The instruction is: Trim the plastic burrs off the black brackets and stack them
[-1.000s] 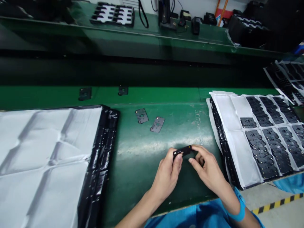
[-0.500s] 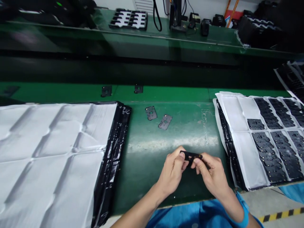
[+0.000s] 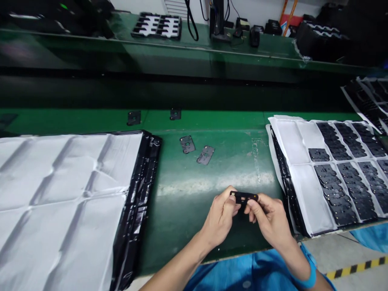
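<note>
Between my hands, above the green bench near its front edge, is a small flat black plastic part with cut-outs, seen nearly edge-on. My left hand pinches its left end between thumb and fingers. At the other end, my right hand grips it the same way, thumb on the near face. Two similar dark plates, a left one and a right one, lie flat on the bench beyond my hands. Farther back are another dark plate and a smaller-looking one.
On the right stands a tray stack with white lining and rows of black plates. A white-covered stack with black sides fills the left. Behind runs a dark recessed strip, then a raised green shelf bearing a black-and-white tray.
My view has turned slightly right, so the bench items appear shifted left. Both hands keep hold of the black part, which is tilted a little differently.
</note>
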{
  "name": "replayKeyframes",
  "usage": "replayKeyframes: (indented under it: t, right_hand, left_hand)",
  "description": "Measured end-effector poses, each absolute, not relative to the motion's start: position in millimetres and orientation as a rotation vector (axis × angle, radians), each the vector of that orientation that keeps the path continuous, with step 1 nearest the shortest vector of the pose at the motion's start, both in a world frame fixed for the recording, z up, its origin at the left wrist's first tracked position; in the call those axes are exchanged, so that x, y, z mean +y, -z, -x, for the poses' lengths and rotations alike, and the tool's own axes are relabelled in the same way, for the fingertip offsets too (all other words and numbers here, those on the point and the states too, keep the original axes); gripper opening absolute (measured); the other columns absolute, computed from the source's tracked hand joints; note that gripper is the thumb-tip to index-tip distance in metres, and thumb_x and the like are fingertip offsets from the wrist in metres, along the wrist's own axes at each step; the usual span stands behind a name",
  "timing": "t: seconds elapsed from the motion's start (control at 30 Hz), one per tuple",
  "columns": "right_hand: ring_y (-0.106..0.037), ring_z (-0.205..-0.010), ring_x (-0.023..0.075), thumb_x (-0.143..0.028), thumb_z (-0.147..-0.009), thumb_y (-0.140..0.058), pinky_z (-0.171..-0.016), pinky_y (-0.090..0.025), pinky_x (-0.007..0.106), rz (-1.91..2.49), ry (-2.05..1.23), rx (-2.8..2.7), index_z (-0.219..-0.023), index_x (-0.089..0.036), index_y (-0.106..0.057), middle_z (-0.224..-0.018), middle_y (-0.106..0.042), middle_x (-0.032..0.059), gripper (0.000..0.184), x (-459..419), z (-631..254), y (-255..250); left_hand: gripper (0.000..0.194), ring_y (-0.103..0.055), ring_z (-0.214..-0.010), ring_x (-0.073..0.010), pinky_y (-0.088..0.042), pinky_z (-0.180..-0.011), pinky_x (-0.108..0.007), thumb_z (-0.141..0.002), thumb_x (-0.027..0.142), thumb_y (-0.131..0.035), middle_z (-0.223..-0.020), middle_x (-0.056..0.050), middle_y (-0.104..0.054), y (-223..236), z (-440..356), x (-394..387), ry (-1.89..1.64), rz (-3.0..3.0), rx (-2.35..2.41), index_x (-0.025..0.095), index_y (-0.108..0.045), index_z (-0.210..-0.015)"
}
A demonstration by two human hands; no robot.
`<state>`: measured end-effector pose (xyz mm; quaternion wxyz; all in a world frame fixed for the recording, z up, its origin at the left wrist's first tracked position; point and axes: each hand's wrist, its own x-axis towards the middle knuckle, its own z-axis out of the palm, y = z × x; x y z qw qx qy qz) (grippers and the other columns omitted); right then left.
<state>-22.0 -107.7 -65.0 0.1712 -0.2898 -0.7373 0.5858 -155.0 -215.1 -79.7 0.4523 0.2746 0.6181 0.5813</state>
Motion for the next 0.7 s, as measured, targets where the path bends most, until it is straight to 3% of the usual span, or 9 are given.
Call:
replayKeyframes:
  t: [0.23, 0.53, 0.7]
  right_hand:
    - [-0.061, -0.051, 0.0127, -0.033, -0.107, -0.056, -0.051, -0.044, 0.022, 0.794, -1.626, -2.122, -0.077, -0.019, -0.067, -0.06, -0.064, -0.0005, 0.035, -108.7, 18.1, 64.7]
    - [-0.061, -0.051, 0.0135, -0.039, -0.108, -0.056, -0.05, -0.044, 0.023, 0.825, -1.675, -2.111, -0.077, -0.019, -0.067, -0.059, -0.063, -0.0003, 0.038, -110.2, 15.1, 68.4]
    - [-0.061, -0.051, 0.0135, -0.044, -0.107, -0.056, -0.051, -0.045, 0.024, 0.88, -1.682, -2.07, -0.077, -0.019, -0.066, -0.059, -0.063, -0.0005, 0.04, -106.9, 10.5, 69.8]
  left_hand:
    - [0.039, -0.033, -0.054, -0.0106, -0.03, -0.053, -0.022, -0.105, 0.051, -0.036, -0.061, 0.008, -0.038, 76.2, 154.8, -211.4, -1.451, -0.646, 1.528, 0.024, -0.039, -0.077]
    - [0.035, -0.05, -0.062, -0.0128, -0.049, -0.065, -0.025, -0.104, 0.048, -0.037, -0.067, 0.006, -0.046, 78.0, 147.6, -213.4, -1.404, -0.627, 1.613, 0.023, -0.04, -0.079]
    - [0.023, -0.037, -0.055, -0.0112, -0.037, -0.056, -0.022, -0.102, 0.03, -0.035, -0.064, 0.008, -0.04, 81.1, 148.3, -214.4, -1.4, -0.762, 1.517, 0.024, -0.04, -0.081]
